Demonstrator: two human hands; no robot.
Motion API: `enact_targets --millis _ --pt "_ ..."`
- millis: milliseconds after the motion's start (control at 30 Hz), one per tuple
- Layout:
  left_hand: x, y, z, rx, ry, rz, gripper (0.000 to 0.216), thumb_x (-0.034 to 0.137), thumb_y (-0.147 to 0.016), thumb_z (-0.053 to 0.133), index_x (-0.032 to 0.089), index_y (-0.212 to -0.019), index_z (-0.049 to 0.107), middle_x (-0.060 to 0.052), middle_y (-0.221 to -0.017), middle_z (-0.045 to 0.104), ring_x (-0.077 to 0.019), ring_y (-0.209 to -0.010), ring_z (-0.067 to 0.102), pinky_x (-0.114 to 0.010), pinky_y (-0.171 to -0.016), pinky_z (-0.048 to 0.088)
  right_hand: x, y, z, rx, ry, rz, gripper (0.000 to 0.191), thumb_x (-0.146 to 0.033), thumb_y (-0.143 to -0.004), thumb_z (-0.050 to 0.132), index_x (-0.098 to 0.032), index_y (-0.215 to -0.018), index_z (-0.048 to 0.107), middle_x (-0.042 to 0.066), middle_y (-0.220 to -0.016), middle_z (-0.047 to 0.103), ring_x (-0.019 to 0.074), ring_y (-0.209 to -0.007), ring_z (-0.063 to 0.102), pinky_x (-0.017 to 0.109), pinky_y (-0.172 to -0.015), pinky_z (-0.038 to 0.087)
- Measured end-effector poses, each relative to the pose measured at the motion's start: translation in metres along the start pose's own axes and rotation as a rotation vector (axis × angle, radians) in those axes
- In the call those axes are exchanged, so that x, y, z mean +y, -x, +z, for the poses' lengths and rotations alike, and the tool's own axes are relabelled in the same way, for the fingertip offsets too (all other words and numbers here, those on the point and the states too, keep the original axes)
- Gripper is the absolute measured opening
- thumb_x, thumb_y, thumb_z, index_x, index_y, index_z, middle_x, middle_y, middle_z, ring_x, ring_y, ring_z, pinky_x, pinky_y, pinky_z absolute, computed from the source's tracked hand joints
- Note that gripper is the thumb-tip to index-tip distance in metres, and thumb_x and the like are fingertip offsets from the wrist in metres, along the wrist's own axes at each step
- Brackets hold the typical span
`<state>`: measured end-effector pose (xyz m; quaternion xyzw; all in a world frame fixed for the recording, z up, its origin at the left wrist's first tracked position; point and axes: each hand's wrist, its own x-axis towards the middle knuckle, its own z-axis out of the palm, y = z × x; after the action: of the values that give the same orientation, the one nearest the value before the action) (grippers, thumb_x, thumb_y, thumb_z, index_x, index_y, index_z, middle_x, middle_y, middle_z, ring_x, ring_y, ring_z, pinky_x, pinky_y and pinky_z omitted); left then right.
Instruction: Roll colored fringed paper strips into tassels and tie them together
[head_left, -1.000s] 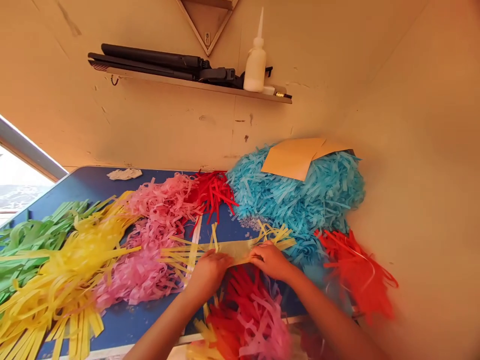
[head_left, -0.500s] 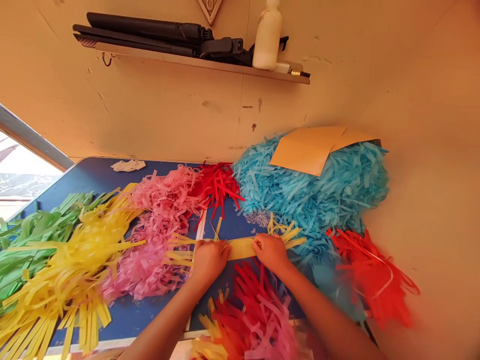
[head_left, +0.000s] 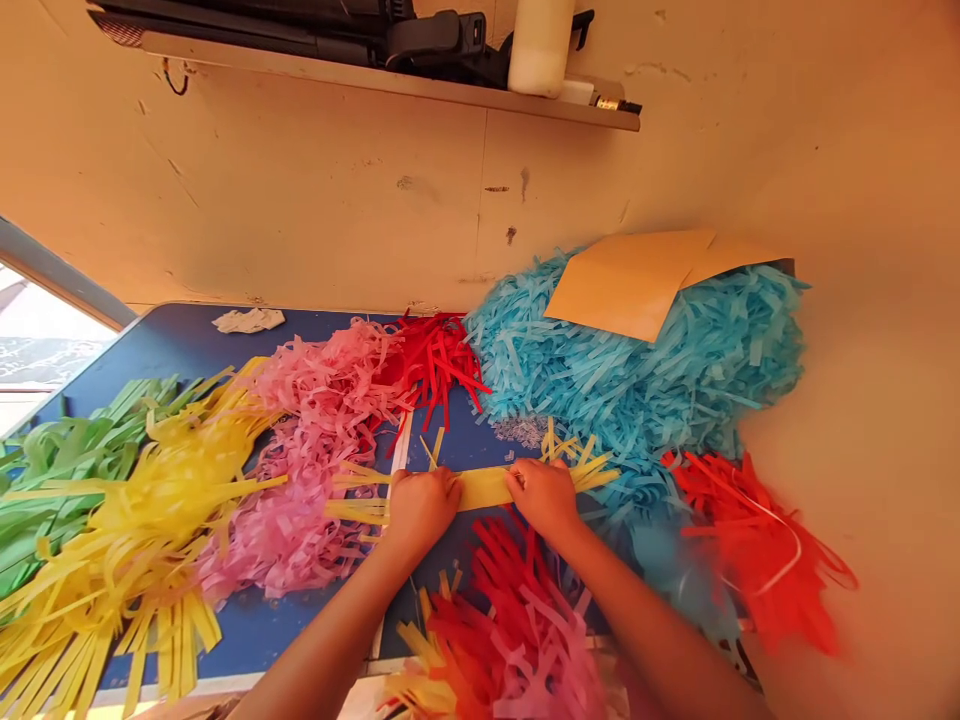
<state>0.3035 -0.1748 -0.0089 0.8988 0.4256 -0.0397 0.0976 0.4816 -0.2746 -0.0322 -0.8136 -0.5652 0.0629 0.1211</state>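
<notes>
A strip of yellow tissue paper (head_left: 484, 488), uncut in the middle and cut into fringe at both ends, is stretched between my hands over the table. My left hand (head_left: 424, 508) is closed on its left part, and the fringe sticks out to the left toward the pink paper. Closed on the right part is my right hand (head_left: 541, 494), with the other fringed end spreading out past it. Just below the strip lies a bunch of red and pink fringe (head_left: 502, 630) with some yellow in it.
Fringed paper in green (head_left: 82, 460), yellow (head_left: 169, 480) and pink (head_left: 315, 440) covers the left of the blue table (head_left: 195, 335). A large blue fringe pile (head_left: 600, 390) bears a folded tan sheet (head_left: 622, 280). Red fringe (head_left: 765, 550) lies at right. A shelf (head_left: 375, 85) juts from the wall.
The view has tilted down slightly, so the shelf sits higher in the picture. My hands keep their hold on the yellow strip in nearly the same place.
</notes>
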Motion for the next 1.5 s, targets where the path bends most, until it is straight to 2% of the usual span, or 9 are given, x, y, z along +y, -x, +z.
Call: enact_targets --millis 133,233,333,433,533,767,867,1100,1500 --pt "0.004 0.004 -0.003 0.063 -0.010 0.001 0.030 0.034 -0.093 0.046 0.014 -0.100 0.067 -0.016 -0.090 0.073 -0.0328 -0.088 0.067 -0.048 -0.085 0.040 -0.004 0.002 -0.002 0.048 0.022 0.061 0.010 -0.028 -0.091 0.061 -0.020 -0.093 0.066 0.007 -0.091 0.071 0.0252 -0.086 0.063 0.037 -0.084 0.033" --pt "0.004 0.005 -0.005 0.129 -0.008 0.235 0.027 0.023 -0.094 0.044 0.019 -0.115 0.061 -0.017 -0.117 0.065 -0.0322 -0.110 0.057 -0.048 -0.094 0.036 -0.009 0.006 -0.009 0.190 0.050 0.022 0.022 -0.024 -0.091 0.059 -0.019 -0.112 0.062 0.014 -0.120 0.064 0.0335 -0.115 0.053 0.047 -0.099 0.025" --pt "-0.001 0.005 -0.006 0.081 0.000 0.512 0.022 0.016 -0.093 0.045 0.023 -0.098 0.065 -0.009 -0.102 0.067 -0.0254 -0.099 0.058 -0.043 -0.095 0.037 -0.008 0.011 -0.016 0.112 -0.028 -0.261 0.024 -0.013 -0.090 0.052 -0.021 -0.109 0.062 0.011 -0.117 0.066 0.0282 -0.112 0.054 0.046 -0.102 0.023" --pt "-0.006 0.008 -0.009 0.049 -0.006 0.587 0.016 0.021 -0.086 0.054 0.021 -0.098 0.065 -0.008 -0.097 0.066 -0.0252 -0.094 0.059 -0.045 -0.100 0.034 -0.001 0.012 -0.019 -0.073 -0.127 -0.518 0.033 -0.010 -0.080 0.054 -0.019 -0.111 0.060 0.008 -0.109 0.068 0.0238 -0.102 0.058 0.041 -0.099 0.028" --pt "-0.007 0.012 -0.011 0.068 -0.015 0.573 0.029 0.029 -0.078 0.062 0.019 -0.105 0.064 -0.011 -0.106 0.065 -0.0299 -0.100 0.058 -0.053 -0.106 0.028 0.006 0.008 -0.016 -0.094 -0.133 -0.502 0.036 -0.010 -0.077 0.054 -0.017 -0.112 0.059 0.009 -0.111 0.067 0.0255 -0.103 0.057 0.041 -0.095 0.029" --pt "-0.019 0.004 -0.001 0.168 0.139 0.386 0.026 0.013 -0.086 0.046 0.021 -0.099 0.067 -0.007 -0.097 0.073 -0.0240 -0.096 0.065 -0.056 -0.114 0.018 0.013 -0.004 -0.016 -0.088 -0.156 -0.429 0.029 -0.011 -0.075 0.061 -0.018 -0.103 0.065 0.005 -0.100 0.068 0.0221 -0.094 0.060 0.037 -0.089 0.032" --pt "-0.028 0.002 0.002 0.171 0.175 0.342 0.027 0.014 -0.086 0.045 0.023 -0.095 0.069 -0.004 -0.096 0.074 -0.0210 -0.095 0.066 -0.053 -0.113 0.021 0.018 -0.007 -0.016 -0.090 -0.165 -0.410 0.009 -0.018 -0.084 0.064 -0.021 -0.090 0.070 0.003 -0.097 0.068 0.0198 -0.091 0.060 0.035 -0.085 0.032" --pt "-0.030 0.000 0.003 0.150 0.197 0.254 0.028 0.043 -0.093 0.051 0.025 -0.088 0.072 -0.004 -0.096 0.074 -0.0242 -0.098 0.062 -0.051 -0.102 0.030 0.026 -0.016 -0.010 -0.052 -0.148 -0.259 0.016 -0.026 -0.093 0.063 -0.022 -0.080 0.071 0.000 -0.084 0.068 0.0170 -0.087 0.059 0.032 -0.078 0.031" --pt "-0.023 -0.011 0.002 0.140 0.113 0.172 0.035 0.038 -0.093 0.051 0.021 -0.069 0.070 -0.005 -0.079 0.074 -0.0245 -0.089 0.062 -0.044 -0.090 0.035 0.011 -0.025 -0.001 -0.002 -0.033 -0.099 0.024 -0.027 -0.087 0.063 -0.020 -0.064 0.060 -0.001 -0.069 0.063 0.0171 -0.075 0.056 0.031 -0.075 0.028"
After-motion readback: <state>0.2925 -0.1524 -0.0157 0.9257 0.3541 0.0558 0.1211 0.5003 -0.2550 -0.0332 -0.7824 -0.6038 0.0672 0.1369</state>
